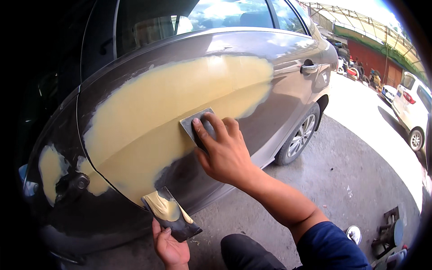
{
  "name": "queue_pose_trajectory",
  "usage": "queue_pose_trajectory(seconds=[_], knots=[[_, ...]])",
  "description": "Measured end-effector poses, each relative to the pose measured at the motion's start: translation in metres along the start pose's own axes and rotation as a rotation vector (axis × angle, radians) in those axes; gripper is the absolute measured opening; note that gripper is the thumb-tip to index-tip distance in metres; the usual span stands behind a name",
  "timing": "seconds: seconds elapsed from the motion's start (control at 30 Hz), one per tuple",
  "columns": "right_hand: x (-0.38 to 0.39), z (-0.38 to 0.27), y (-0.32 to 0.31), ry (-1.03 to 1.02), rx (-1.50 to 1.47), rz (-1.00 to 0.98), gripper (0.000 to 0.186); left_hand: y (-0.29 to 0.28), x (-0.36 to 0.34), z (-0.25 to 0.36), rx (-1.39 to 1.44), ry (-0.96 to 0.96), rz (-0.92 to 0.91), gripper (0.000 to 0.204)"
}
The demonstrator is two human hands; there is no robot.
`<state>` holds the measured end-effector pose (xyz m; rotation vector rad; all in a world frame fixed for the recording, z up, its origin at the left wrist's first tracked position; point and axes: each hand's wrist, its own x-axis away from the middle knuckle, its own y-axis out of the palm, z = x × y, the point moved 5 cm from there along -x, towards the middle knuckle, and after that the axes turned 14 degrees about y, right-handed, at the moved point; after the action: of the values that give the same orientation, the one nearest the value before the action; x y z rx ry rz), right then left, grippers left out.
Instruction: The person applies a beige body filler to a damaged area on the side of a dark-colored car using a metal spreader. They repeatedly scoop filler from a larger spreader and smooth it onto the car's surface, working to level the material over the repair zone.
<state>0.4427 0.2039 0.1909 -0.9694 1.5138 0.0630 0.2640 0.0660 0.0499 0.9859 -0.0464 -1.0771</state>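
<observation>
A wide patch of yellow body filler (pixel 148 103) covers much of the brown car door (pixel 288 90). My right hand (pixel 225 148) presses a flat grey putty spreader (pixel 191 126) against the filler near the crease across the door, fingers spread over its face. Lower down, my left hand (pixel 171 247) grips a dark putty board (pixel 182 229) from below. A lump of wet yellow putty (pixel 164 207) lies on this board, with a smaller streak along its edge. The board is tilted, close to the lower part of the door.
A chrome door handle (pixel 309 68) and the rear wheel (pixel 300 137) are at the right. By my right arm stand an open tin (pixel 353 234) and a small stool (pixel 391 234) on the concrete floor (pixel 355 180). A white car (pixel 414 99) is parked beyond.
</observation>
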Motion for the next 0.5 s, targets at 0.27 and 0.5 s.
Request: queue_pose_trajectory(seconds=[0.27, 0.5], knots=[[0.098, -0.020, -0.015, -0.190, -1.207, -0.725, 0.056, 0.026, -0.006, 0.002, 0.129, 0.017, 0.102, 0.069], [0.019, 0.010, -0.030, -0.141, -0.252, -0.199, 0.065, 0.022, -0.006, 0.024, 0.069, 0.105, -0.017, 0.067]])
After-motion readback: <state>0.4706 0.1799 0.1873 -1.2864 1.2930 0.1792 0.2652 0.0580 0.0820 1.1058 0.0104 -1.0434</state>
